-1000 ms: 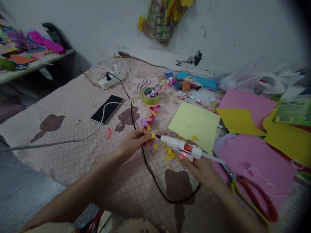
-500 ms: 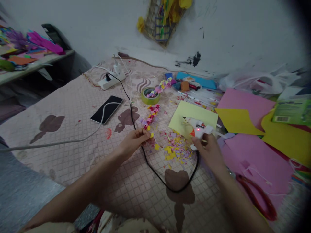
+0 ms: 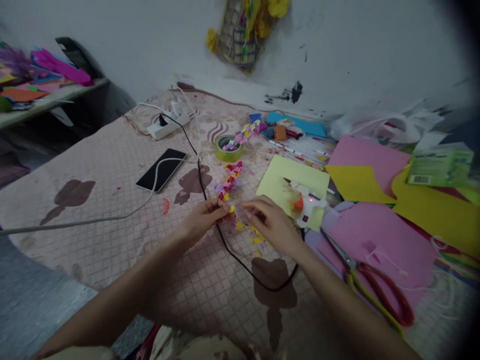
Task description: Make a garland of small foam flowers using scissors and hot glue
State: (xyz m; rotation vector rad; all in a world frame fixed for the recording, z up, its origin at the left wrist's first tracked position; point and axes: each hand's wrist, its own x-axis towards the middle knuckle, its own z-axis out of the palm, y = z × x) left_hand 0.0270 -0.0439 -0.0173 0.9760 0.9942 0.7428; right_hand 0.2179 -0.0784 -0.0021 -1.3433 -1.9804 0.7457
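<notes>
My left hand pinches the lower end of a garland made of small pink, red, purple and yellow paper pieces. A yellow paper bit shows at its fingertips. Close by on the right is my right hand, holding nothing that I can see; its thumb and forefinger are slightly apart, pointing toward the left fingertips. Behind it, a white glue gun with a lit red light lies on a pale yellow sheet. Small paper scraps are partly hidden beneath the right hand.
A roll of tape stands behind the garland. To the left are a phone and a white power strip. A black cord loops across the table front. Scissors and coloured sheets lie on the right.
My right hand has let go of the glue gun, which now lies on the pale yellow sheet, and has moved left toward my left hand. The left hand keeps its pinch.
</notes>
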